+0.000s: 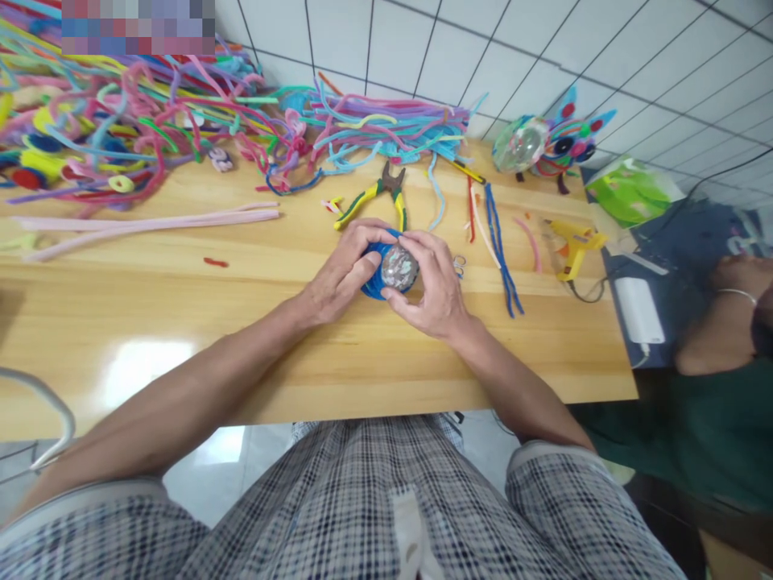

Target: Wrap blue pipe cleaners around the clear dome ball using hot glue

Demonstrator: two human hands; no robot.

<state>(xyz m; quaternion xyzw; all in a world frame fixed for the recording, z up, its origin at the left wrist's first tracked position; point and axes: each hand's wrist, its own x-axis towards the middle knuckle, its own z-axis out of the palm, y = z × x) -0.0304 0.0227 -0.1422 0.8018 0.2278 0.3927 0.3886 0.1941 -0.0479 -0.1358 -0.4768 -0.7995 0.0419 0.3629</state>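
Observation:
Between my two hands is a round piece wrapped in blue pipe cleaner point(374, 287), with a clear, shiny ball point(399, 268) set in its near right side. My left hand point(345, 278) grips the blue wrapped part, its thumb pressed on top. Around the ball's far and right side curl the fingers of my right hand point(433, 282), the thumb at its lower edge. Pliers with yellow and green handles point(386, 195) lie just beyond my hands. Small scissors point(460, 266) show partly beside my right hand.
Pipe cleaners point(392, 125) heap along the back and left. Blue strips point(498, 242), a yellow glue gun point(573, 246) and a finished pipe cleaner figure point(568, 145) stand or lie to the right. Another person's arm point(718, 322) is at the far right, beyond the wooden table's edge point(616, 354).

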